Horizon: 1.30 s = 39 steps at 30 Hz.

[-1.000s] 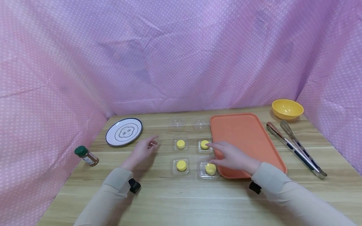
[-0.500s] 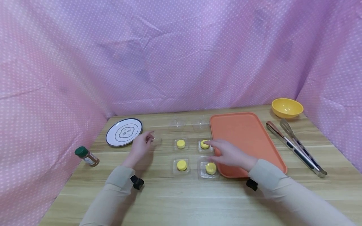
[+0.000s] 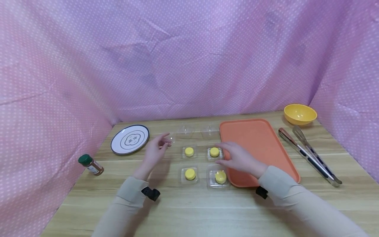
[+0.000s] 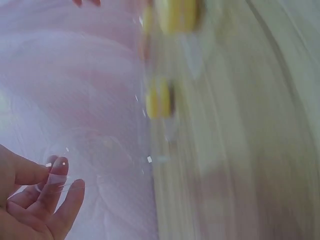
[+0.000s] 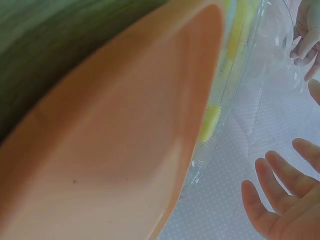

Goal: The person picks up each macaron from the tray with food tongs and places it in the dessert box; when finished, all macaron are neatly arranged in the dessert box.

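Observation:
Several yellow macarons stand in small clear plastic trays mid-table: far left [image 3: 189,151], far right [image 3: 214,152], near left [image 3: 190,174] and near right [image 3: 220,177]. The near right one looks glossy, seemingly under a clear cover. My left hand [image 3: 154,151] pinches a clear plastic lid [image 4: 64,150] between thumb and fingers, held above the table left of the far left macaron. With fingers spread and nothing held, my right hand [image 3: 239,158] hovers over the orange tray's [image 3: 251,131] left side, its fingertips near the far right macaron. Contact there cannot be told.
Two clear lids [image 3: 186,131] lie behind the macarons. At left are a white plate [image 3: 121,144] with a dark rim and a green-capped spice jar [image 3: 94,167]. Metal tongs [image 3: 316,161] and a yellow bowl [image 3: 300,115] are at right. A pink dotted cloth [image 3: 177,65] hangs behind.
My left hand has moved right with the clear lid, toward the far left macaron. My right hand has lifted and drawn slightly back, uncovering more of the far right macaron.

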### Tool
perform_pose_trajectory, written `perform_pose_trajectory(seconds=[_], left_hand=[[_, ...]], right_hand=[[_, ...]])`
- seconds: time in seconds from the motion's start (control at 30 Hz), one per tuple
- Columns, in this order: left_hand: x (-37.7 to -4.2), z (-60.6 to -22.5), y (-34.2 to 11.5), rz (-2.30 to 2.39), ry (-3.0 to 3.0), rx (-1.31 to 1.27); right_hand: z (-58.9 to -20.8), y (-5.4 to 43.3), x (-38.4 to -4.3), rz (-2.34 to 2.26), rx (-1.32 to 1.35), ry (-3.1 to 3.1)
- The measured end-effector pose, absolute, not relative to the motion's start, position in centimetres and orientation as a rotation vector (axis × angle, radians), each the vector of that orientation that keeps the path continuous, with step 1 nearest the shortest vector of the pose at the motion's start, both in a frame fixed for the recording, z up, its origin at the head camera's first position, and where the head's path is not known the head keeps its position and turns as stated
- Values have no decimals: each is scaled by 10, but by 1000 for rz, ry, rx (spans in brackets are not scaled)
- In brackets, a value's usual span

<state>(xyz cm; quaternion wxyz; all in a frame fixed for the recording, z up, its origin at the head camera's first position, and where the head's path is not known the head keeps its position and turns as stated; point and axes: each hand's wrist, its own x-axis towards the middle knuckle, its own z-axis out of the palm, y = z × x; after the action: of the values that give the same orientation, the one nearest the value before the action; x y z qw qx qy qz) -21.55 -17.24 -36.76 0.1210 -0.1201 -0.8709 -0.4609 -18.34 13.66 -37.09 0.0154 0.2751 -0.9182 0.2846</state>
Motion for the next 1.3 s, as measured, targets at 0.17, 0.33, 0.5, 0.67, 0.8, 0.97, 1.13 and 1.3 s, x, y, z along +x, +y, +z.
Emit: perform_pose_trajectory(seconds=[0.17,0.33,0.5,0.67,0.8,0.97,1.13,1.3], left_hand=[[-213,-365,-154,-1583,-2511,-321],[-210,-364,-137,-1810,-2469,-280],[-204,-362,-123,-1943,-2419,-304],[-199,-359,-112,-2071,-2362,-290],[-197,-358,-104,-2166,-2334,-275],[-196,-358,-95,-2309,-2266,-296],[-196,-361,-88,-2416,-2205,-344],[-196,-363,-82,-2486,-2157,-335]], right_hand=[[-372,136,-186,888,828,-2825],[-373,135,-187,898,814,-2793],[-372,134,-188,925,808,-2764],[-371,132,-190,944,815,-2724],[-371,129,-193,974,813,-2680],[-370,125,-194,989,815,-2624],[-370,121,-195,954,829,-2574],[-373,120,-197,885,848,-2524]])
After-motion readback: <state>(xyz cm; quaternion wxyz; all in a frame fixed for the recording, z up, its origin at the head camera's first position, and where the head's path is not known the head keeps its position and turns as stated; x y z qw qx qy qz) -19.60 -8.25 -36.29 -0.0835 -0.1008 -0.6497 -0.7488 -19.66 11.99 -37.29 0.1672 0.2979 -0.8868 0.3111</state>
